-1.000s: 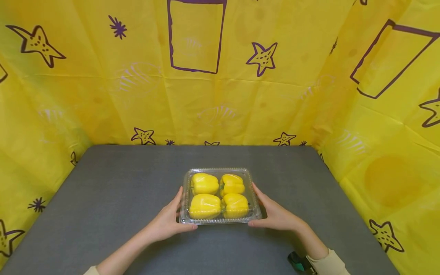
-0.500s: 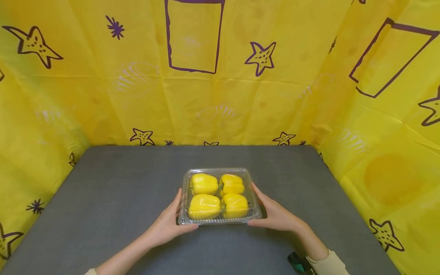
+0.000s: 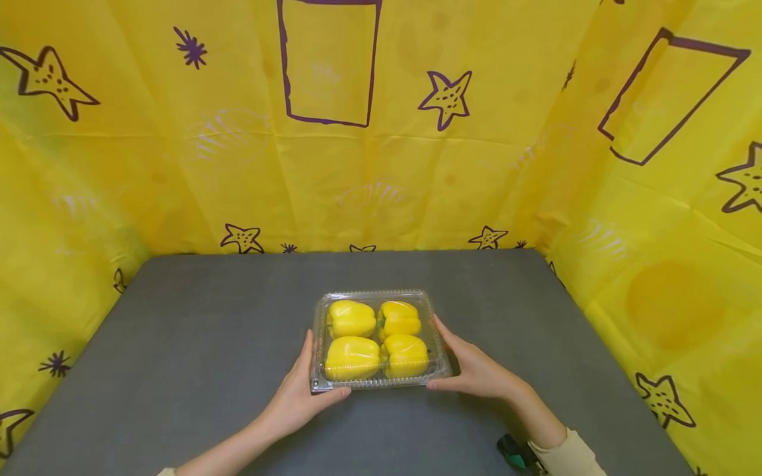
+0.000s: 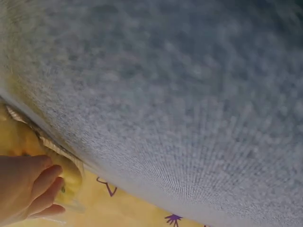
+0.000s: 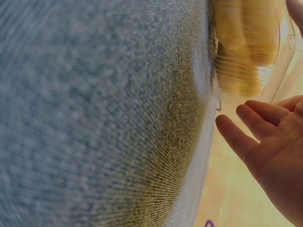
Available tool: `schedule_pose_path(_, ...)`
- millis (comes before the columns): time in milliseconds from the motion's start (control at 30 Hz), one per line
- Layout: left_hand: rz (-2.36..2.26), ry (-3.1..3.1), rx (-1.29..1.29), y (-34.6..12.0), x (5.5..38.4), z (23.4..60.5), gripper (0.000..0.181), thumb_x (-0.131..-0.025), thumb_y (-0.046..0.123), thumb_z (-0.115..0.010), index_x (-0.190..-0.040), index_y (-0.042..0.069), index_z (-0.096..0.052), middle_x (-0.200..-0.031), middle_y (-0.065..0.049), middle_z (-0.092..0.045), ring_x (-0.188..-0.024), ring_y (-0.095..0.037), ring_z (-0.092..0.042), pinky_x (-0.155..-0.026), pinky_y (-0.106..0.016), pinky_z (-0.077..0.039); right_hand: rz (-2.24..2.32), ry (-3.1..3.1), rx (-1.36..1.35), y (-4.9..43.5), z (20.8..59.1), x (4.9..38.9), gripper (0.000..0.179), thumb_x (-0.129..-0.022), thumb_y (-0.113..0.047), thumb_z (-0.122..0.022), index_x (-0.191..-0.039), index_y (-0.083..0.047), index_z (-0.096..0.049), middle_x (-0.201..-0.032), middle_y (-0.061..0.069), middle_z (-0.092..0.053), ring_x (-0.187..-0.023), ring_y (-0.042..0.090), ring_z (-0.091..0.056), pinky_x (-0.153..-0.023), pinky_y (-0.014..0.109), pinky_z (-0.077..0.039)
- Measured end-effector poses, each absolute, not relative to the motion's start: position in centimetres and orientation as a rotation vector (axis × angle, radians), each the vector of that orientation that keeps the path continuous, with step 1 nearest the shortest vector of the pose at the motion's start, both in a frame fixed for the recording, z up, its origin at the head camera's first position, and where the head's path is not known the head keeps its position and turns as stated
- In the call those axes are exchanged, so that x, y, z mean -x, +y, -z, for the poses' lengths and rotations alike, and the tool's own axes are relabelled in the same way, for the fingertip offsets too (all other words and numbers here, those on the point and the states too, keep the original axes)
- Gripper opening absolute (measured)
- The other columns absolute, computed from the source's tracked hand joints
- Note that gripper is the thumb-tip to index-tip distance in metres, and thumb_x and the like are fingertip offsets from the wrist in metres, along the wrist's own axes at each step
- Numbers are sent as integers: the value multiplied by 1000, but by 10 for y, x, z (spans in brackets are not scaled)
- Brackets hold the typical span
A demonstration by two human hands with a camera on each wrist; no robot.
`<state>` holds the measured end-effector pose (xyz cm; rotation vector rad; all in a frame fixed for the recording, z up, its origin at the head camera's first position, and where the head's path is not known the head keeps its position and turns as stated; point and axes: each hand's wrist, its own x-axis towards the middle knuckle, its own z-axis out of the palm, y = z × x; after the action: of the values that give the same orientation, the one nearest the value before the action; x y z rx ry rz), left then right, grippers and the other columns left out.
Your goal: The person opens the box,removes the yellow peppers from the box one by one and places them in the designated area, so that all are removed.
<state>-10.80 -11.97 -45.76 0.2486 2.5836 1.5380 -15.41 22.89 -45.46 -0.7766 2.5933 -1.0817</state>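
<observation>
Several yellow bell peppers (image 3: 352,357) lie inside a clear plastic clamshell box (image 3: 372,384) with its lid down, on the grey table. My left hand (image 3: 300,390) is at the box's left side, its thumb along the front edge and its fingers fairly straight against the side wall. On the other side, my right hand (image 3: 479,373) has its thumb at the front corner and its fingers stretched along the right wall. The right wrist view shows those fingers straight and spread beside the box (image 5: 258,80). In the left wrist view, the left fingers (image 4: 45,187) partly cover the peppers.
The grey table (image 3: 208,317) reaches back to a yellow cloth (image 3: 333,165) printed with purple stars and outlines, which hangs behind and on both sides. A dark strap with a green part (image 3: 512,453) shows by the right sleeve (image 3: 568,456).
The left thumb has slid slightly to the right along the box's front edge, and the left wrist has shifted a little. The box and right hand look almost unmoved; the head view has turned slightly.
</observation>
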Motion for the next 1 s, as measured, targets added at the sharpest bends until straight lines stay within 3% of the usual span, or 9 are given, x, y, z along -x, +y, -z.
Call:
schedule_pose_path(267, -1586, 2554, -245, -117, 107, 459, 122, -77, 36, -83, -154, -1, 3, -158, -27, -10, -143, -41, -15, -112, -60, -16, 1095, 2596, 790, 229, 455, 154, 114, -77, -49, -80, -158, -19, -5, -161, 10, -16, -139, 29, -35, -107, 51, -35)
schedule_pose_path(667, -1621, 2532, -304, -119, 107, 460, 115, -81, 28, -80, -154, -1, 4, -158, -29, -7, -143, -44, -11, -111, -62, -12, 1139, 2558, 755, 229, 456, 154, 112, -78, -45, -80, -158, -19, -6, -161, 11, -16, -132, 33, -45, -105, 52, -37)
schedule_pose_path(1000, -1601, 2554, -334, -121, 108, 457, 108, -83, 25, -77, -153, -5, 0, -157, -30, -7, -141, -47, -12, -110, -63, -12, 1143, 2567, 762, 228, 453, 154, 114, -77, -45, -81, -158, -17, -6, -160, 11, -19, -132, 31, -45, -105, 53, -36)
